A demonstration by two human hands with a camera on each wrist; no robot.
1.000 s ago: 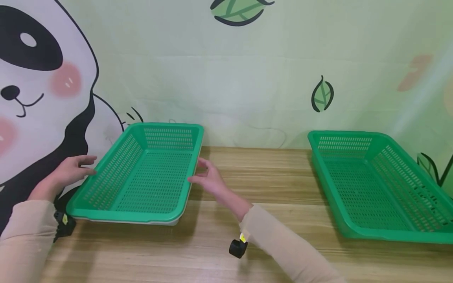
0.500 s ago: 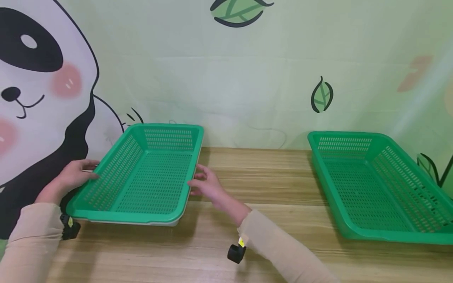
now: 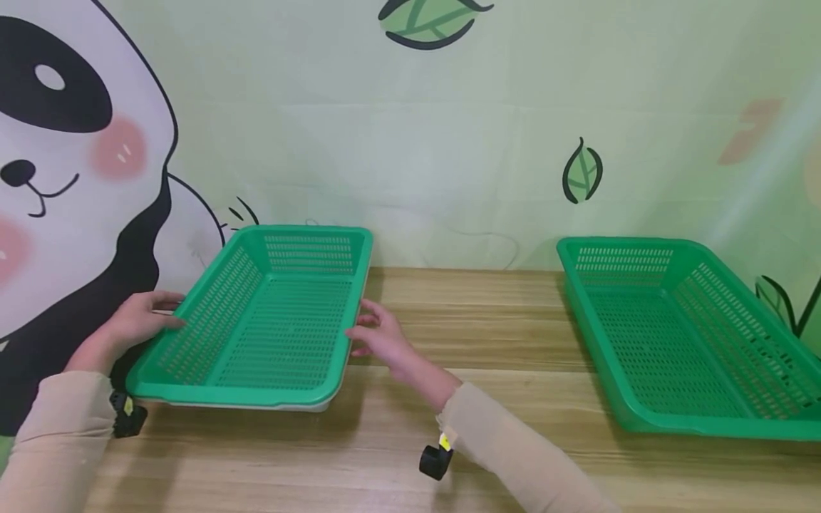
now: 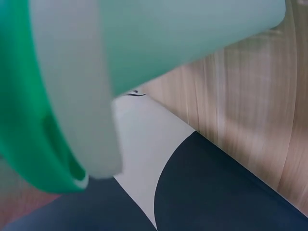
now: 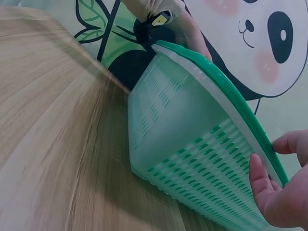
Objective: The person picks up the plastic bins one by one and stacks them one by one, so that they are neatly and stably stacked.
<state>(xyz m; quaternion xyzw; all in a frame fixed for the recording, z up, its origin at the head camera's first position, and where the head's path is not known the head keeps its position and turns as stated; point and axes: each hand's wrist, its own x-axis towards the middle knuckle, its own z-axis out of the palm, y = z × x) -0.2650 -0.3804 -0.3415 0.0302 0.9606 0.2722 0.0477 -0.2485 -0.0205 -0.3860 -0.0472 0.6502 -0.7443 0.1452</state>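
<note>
Backdrop (image 3: 423,142): pale green printed cloth; we note a panda (image 3: 83,171) at left, leaves (image 3: 582,174) further right.
Table (image 3: 474,313): wood-grain top, its far edge at the backdrop.
Right green basket (image 3: 599,356): on the table at right, well apart from both hands; its right end leaves our head view.
Left green basket (image 3: 231,395): at the table's left, between the hands, nested in a white basket (image 5: 192,106). We cannot tell whether the pair's base bears on the table.
Left hand (image 3: 137,320): grips the left rim, thumb over the edge; fingertips hidden from us.
Right hand (image 3: 385,342): pinches the right rim, thumb on the green, fingers beneath the white lip.
Nested-pair risk: we judge that a hold catching only the green rim could let the white basket drop away; uneven lifting could tip the pair.
Wrist cameras (image 3: 436,462): one black unit below each wrist; we think either could snag a rim.
Yellow label (image 5: 160,19): on the left unit, marks too small for us to read; no brand or other writing legible.
</note>
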